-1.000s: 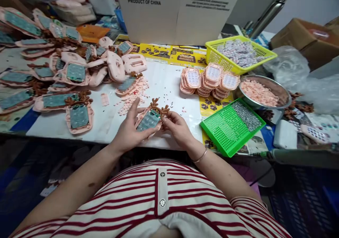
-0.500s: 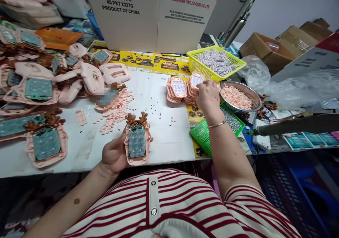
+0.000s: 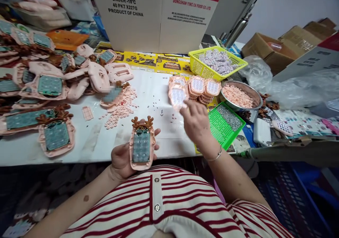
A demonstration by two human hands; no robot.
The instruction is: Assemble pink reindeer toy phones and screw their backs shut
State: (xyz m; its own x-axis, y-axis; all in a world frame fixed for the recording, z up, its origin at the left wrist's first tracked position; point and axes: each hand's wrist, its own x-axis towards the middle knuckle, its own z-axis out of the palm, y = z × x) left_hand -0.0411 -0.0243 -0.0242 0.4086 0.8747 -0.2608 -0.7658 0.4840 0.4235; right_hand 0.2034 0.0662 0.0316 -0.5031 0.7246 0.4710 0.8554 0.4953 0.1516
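Two hands work over the white surface (image 3: 159, 89). Nearest the striped shirt, the left hand (image 3: 122, 157) cradles a pink reindeer-shaped shell (image 3: 141, 143), its grip closed around the edges, circuit board facing up, antlers pointing away. Just right of that shell and a little farther out, the right hand (image 3: 197, 122) carries a pink keypad piece (image 3: 178, 96) pinched at its fingertips, blurred in motion. Judging by this, the step in hand is bringing the keypad to the shell; the next move calls for lining it up squarely over the board. Right of the shell sits a green tray (image 3: 225, 121); beyond it, stacked keypads (image 3: 203, 88), a metal bowl (image 3: 238, 95) and a yellow basket (image 3: 217, 61).
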